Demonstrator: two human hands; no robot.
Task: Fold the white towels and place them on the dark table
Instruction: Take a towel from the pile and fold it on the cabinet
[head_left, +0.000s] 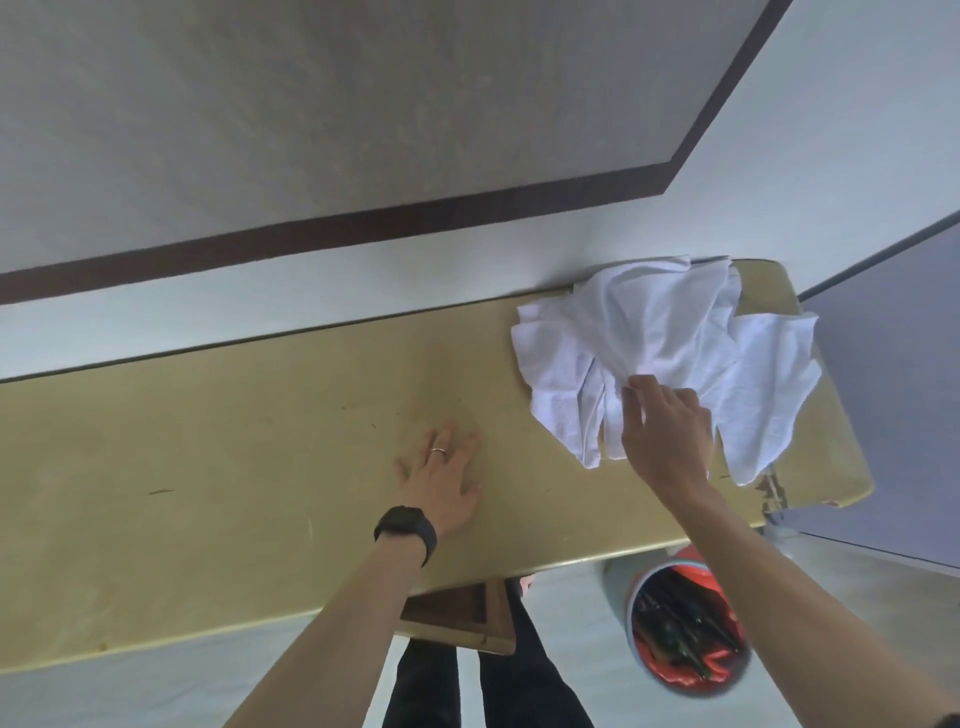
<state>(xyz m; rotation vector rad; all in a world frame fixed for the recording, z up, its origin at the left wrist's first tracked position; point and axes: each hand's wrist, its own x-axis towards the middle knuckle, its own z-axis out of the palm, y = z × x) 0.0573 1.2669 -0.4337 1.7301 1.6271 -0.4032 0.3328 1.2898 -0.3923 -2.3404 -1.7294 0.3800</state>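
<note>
Head view, looking down at the counter.

- Counter (234, 467): long, yellowish top, scuffed, with chipped edging at its right near corner. Far edge lies against a pale wall.
- Towels (649, 332): white, unfolded, lying in one crumpled heap on the right end of the counter. One flap hangs towards the right near corner. None is folded.
- Left hand (447, 483): palm down on the bare counter, left of the heap and apart from it. Fingers released, straight and spread, holding nothing. Slightly blurred. Ring (438, 451) on one finger, black wristband (408, 527) on the wrist.
- Right hand (670, 436): over the near edge of the heap, back of the hand towards the camera. Its fingers (636, 387) touch the cloth; cannot tell whether they pinch a fold or only rest on it.
- Below the near edge of the counter: a wooden stool (457, 618), the person's legs in dark trousers, and a red bucket (630, 618) holding dark bottles.
</note>
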